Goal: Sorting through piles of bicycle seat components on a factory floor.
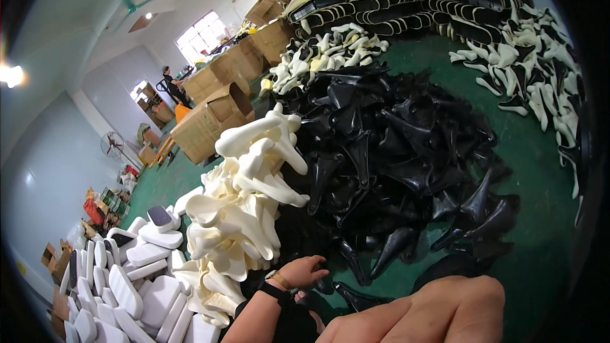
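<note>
My left hand (304, 272), with a watch on its wrist, reaches low between the cream foam and the black shells. Its fingers are apart and nothing shows in them. Very near the camera at the bottom right is my right hand (438, 310), its fingers turned out of sight. A large heap of glossy black bicycle saddle shells (356, 140) lies in front of me. One black shell (356, 297) rests on the floor close to my hands. Left of the heap rises a pile of cream foam saddle pads (235, 216).
White padded slabs (140, 279) are piled at the lower left. Cardboard boxes (213, 121) line the far left, where a person (175, 86) stands. More black-and-white saddle pieces (540, 70) lie at the right on the green floor (530, 171). Stacked black shells (381, 0) form the back.
</note>
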